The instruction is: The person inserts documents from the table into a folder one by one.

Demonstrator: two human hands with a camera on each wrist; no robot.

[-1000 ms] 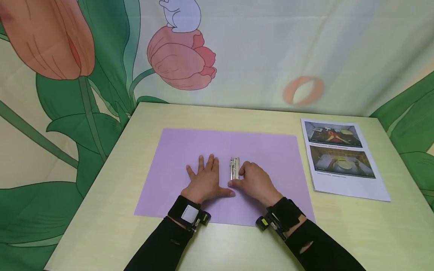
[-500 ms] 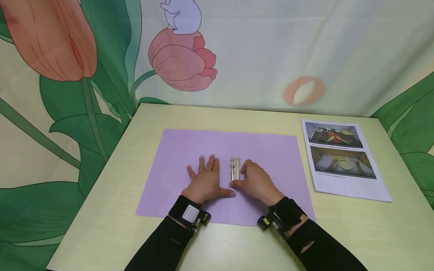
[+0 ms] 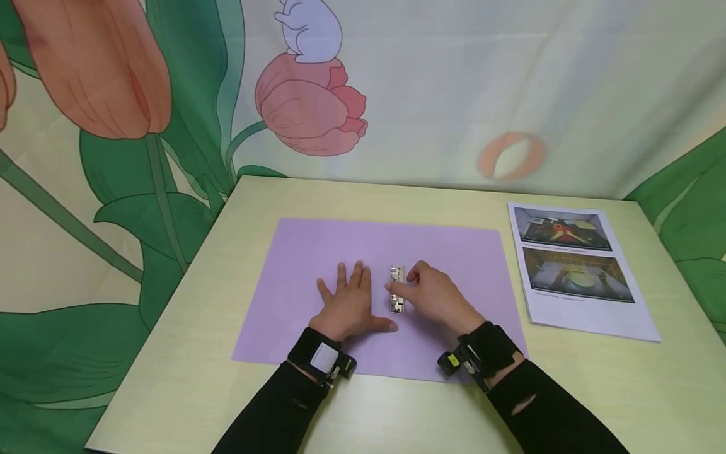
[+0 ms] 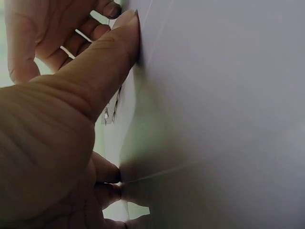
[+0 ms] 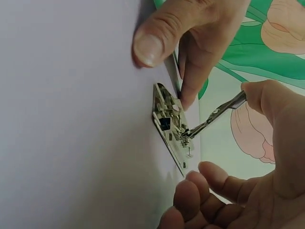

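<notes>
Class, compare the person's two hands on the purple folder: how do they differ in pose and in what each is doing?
The left hand lies flat, fingers straight and spread, pressing the purple folder; the right hand is curled. The left hand grips nothing, while the right hand lifts the thin lever of the metal clip with its thumb. The left hand sits left of the clip, the right hand to its right. Both wear black wrist straps.

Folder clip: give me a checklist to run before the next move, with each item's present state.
1. Purple folder lies open and flat on the table: ok.
2. Left hand presses flat on the folder beside the metal clip: ok.
3. Right hand holds the clip lever: ok.
4. Lever lifted off the base: ok.
5. Clip fully released: cannot tell.
6. Printed sheets lie apart from the folder: ok.
</notes>
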